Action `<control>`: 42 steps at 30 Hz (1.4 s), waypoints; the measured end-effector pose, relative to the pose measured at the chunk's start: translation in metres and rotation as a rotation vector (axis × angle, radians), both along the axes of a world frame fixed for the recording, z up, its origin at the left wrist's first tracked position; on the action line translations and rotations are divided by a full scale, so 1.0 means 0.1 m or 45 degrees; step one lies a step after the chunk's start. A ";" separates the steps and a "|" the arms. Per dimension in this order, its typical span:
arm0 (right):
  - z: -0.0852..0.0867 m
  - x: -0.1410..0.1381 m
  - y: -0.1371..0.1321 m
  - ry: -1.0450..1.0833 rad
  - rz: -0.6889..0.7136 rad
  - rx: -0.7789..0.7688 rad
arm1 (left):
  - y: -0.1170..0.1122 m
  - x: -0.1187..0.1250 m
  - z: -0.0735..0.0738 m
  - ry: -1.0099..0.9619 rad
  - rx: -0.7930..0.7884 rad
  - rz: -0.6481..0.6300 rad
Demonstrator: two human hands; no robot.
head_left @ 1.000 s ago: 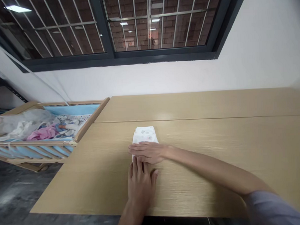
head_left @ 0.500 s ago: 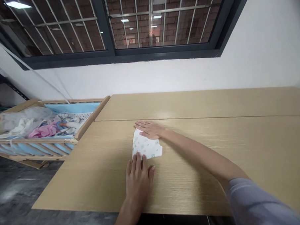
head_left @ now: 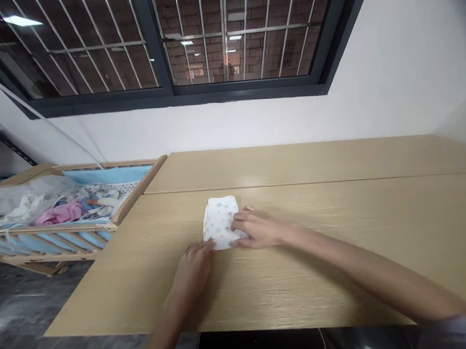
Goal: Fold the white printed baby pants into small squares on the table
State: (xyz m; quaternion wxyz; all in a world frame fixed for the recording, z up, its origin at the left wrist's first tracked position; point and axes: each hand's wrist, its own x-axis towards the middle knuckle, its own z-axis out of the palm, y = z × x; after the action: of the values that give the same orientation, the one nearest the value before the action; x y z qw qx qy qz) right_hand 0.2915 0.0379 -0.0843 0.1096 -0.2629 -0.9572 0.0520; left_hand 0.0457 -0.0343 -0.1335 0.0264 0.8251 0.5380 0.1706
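Observation:
A small folded white cloth point(head_left: 219, 221) with a tiny coloured print lies flat on the wooden table. Its near left corner is pinched by my left hand point(head_left: 194, 266), whose fingers are bent together. At the cloth's right side, my right hand point(head_left: 258, 227) has curled fingers and thumb closed on the edge, partly covering it. The cloth's far edge shows uncovered. What kind of cloth item it is cannot be made out.
The light wooden tabletop point(head_left: 335, 206) has a seam running across its far part. On the left stands a wooden crib point(head_left: 139, 189) with blue lining, holding a pink cloth point(head_left: 62, 212) and other fabrics. A barred window point(head_left: 237, 89) is above the white wall.
My right hand has come from the cloth's far edge to its right side, its flat fingers now curled. My left hand has shifted left to the near left corner. The cloth's far part now shows.

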 end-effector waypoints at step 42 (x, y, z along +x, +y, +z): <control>-0.69 -0.14 0.29 0.394 -0.547 0.180 | 1.06 0.62 -0.20 -0.131 0.209 -0.110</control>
State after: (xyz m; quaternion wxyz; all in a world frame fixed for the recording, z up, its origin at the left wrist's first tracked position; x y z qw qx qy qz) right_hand 0.2773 0.0664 -0.1530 0.2813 -0.4405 -0.8525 0.0001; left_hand 0.1076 0.0716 -0.1531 -0.0061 0.8370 0.4841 0.2550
